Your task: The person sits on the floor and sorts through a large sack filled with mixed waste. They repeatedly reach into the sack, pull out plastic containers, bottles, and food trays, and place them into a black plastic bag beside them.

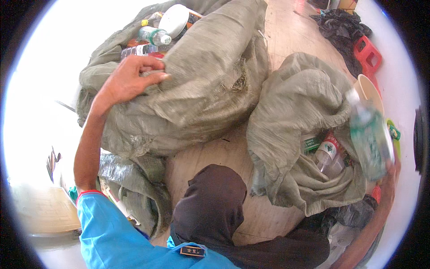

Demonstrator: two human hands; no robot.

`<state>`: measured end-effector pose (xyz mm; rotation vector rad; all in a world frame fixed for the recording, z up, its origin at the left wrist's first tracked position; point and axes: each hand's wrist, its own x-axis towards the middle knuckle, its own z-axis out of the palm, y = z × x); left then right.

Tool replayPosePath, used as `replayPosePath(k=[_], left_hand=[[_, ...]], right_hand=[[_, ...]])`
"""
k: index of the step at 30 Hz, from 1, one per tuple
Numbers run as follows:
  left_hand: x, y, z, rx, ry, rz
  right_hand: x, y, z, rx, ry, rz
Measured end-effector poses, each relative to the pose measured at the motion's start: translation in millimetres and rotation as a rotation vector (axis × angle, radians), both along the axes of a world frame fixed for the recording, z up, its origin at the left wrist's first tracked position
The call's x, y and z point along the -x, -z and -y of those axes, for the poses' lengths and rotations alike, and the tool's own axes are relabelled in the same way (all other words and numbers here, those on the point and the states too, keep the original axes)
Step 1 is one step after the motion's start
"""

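At the right, my right hand (393,172) is closed round the lower end of a clear plastic bottle (369,139) with a green label, blurred by motion. The bottle stands up beside a small woven sack (295,103), whose mouth shows several bottles, one of them with a red label (329,147). My left hand (130,80) is at the big woven sack (210,71), thumb and fingers apart, near its opening. In that opening lie a green-tinted bottle (152,36), a white tub (178,20) and other plastic bottles.
Black plastic bags (342,29) lie at the far right, near a red plastic piece with a handle (368,56) and a beige container (369,92). Another woven sack (148,179) sits by my left arm. A pale yellowish box (42,208) stands at the left edge.
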<state>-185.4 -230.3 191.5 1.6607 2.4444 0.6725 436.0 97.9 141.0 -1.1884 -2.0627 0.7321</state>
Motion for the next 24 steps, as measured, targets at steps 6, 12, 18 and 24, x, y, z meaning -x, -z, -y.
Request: replayPosePath(k=[6,12,18,24], left_hand=[[-36,-7,-9,-0.029,0.153,-0.021],[-38,0,-4,-0.128,0.099,-0.128],[-8,8,0,-0.156,0.050,-0.076],[-17,1,-19,-0.134,-0.046,-0.328]], right_hand=[[302,-88,28,-0.092,-0.600,-0.189],[395,-105,75,-0.304,-0.634,-0.155],[208,4,25,0.289,-0.472,0.175],[109,123,17,0.112,-0.070,0.835]])
